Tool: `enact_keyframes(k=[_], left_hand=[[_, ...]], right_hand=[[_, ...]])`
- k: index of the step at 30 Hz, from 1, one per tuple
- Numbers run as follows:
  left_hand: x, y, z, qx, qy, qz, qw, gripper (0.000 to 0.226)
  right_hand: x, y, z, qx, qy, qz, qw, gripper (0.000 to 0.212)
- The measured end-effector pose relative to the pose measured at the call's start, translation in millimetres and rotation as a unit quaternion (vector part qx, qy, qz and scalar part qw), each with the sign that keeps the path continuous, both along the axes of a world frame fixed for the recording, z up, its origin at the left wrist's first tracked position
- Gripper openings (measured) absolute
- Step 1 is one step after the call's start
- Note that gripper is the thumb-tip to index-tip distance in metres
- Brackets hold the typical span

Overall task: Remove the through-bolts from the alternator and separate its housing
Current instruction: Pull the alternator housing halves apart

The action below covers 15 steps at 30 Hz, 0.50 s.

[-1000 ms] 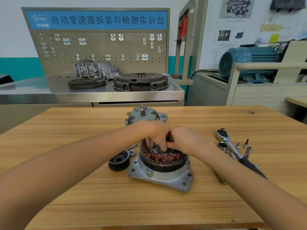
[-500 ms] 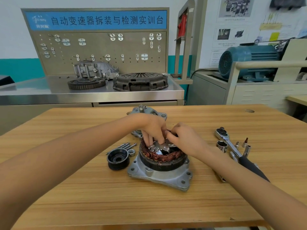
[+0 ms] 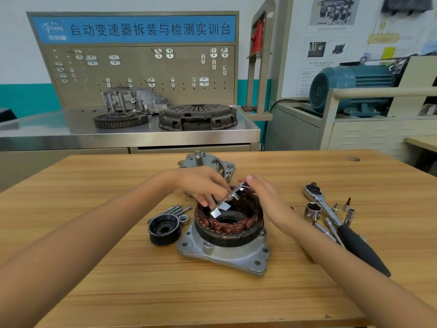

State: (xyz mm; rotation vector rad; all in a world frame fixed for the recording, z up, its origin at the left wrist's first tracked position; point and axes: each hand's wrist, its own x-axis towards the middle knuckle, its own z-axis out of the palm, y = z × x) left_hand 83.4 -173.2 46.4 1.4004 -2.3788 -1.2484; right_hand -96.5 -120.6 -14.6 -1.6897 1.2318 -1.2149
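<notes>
Near the middle of the tabletop [image 3: 118, 292]: rear housing half [image 3: 224, 256] resting flat on its flange, stator [image 3: 229, 223] with copper windings seated in it; front housing half [image 3: 208, 163] already apart, just beyond the hands at the far side. Through-bolts [image 3: 171, 210] out and lying in a bundle left of the stator, beside the black pulley [image 3: 164, 229] and a nut [image 3: 184, 218]. Left hand [image 3: 201, 184] with fingers curled in a pinch grip on a thin bladed metal fan plate [image 3: 227, 201], held tilted just above the stator bore; right hand [image 3: 264, 197] beside it, fingers fairly straight, fingertips at the plate's far edge – whether actually touching, hard to tell. Plate likely light, stiff, sharp-edged, so best held by the rim between blades. Housing cast aluminium, probably heavy and rigid – best taken by the flange corners. Windings fragile; no prying or gripping there. Ratchet [image 3: 331, 209] and sockets [image 3: 313, 210] lying to the right.
</notes>
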Motion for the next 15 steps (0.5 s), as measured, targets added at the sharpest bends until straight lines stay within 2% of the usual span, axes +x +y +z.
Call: enact_keyframes(k=[6,12,15], left_hand=[[7,0,-2,0.075,0.076,0.001,0.994,0.022],[10,-2,-1,0.104,0.081,-0.032,0.991,0.013],[18,-1,-2,0.128,0.124,-0.009,0.984,0.023]], right_hand=[[1,-5,6,0.022,-0.091,0.069,0.993,0.026],[10,-7,2,0.029,-0.115,0.012,0.993,0.017],[13,-10,1,0.043,-0.159,-0.027,0.986,0.016]])
